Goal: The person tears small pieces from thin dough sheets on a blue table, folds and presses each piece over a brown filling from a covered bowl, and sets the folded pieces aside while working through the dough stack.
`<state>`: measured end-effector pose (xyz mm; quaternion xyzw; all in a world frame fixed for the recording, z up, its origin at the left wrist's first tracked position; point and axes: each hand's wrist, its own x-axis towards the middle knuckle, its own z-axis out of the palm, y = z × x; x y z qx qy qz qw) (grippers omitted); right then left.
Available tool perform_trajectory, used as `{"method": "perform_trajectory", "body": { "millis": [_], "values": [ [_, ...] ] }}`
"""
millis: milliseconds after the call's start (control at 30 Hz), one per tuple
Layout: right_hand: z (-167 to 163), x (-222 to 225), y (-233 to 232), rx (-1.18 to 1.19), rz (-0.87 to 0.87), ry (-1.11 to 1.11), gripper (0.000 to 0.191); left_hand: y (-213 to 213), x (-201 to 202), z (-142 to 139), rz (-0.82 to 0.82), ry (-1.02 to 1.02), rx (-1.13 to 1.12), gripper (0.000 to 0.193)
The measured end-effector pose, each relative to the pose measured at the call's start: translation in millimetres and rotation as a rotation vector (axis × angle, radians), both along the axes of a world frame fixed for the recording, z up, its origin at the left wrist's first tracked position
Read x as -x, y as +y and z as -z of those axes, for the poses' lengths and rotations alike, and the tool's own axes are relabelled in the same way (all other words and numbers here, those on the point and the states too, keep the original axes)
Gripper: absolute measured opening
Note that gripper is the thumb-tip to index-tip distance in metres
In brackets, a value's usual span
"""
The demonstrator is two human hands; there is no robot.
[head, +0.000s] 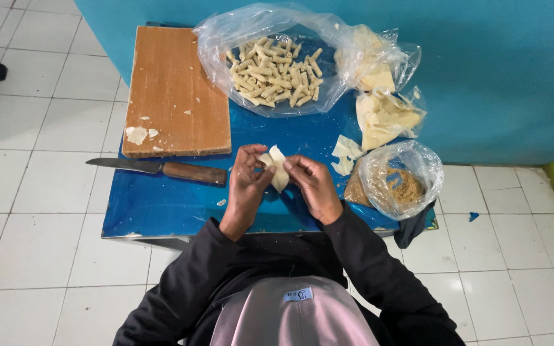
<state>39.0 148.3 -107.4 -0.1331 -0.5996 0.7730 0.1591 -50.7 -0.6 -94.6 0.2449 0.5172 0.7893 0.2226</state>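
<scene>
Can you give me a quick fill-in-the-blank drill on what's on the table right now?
1. Both hands, left hand and right hand, hold a pale wrapper sheet above the ____ table.
2. The knife has a ____ handle.
3. The rolled pieces lie on a clear ____ sheet.
4. The cutting board lies to the ____ of the rolled pieces.

Missing words: blue; wooden; plastic; left

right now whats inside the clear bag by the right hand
The bag holds a brown crumbly filling heaped at the bottom. Crinkled plastic blurs it, so whatever lies under the heap cannot be seen. The right hand stays outside it.
</scene>
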Motion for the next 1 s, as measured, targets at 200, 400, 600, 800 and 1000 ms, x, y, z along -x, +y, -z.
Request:
{"method": "perform_trajectory", "body": {
  "millis": [200, 400, 600, 800, 1000],
  "values": [
    [7, 0, 9, 0.099, -0.062, 0.008, 0.019, 8, -4, 5, 0.027, -0.118, -0.069, 0.041],
    [8, -4, 14, 0.089, -0.107, -0.004, 0.013, 12, -8, 4, 0.029, -0.088, -0.083, 0.036],
    [4, -7, 22, 0.211, -0.089, -0.033, 0.014, 13, -6, -2, 0.030, -0.171, -0.088, 0.038],
    [-7, -5, 13, 0.189, -0.039, -0.012, 0.016, 13, -2, -4, 0.009, -0.164, -0.144, 0.037],
    [-32, -11, -2, -0.198, 0.053, 0.032, 0.020, 12, 0, 0, -0.023, -0.121, -0.147, 0.037]
  ]
}}
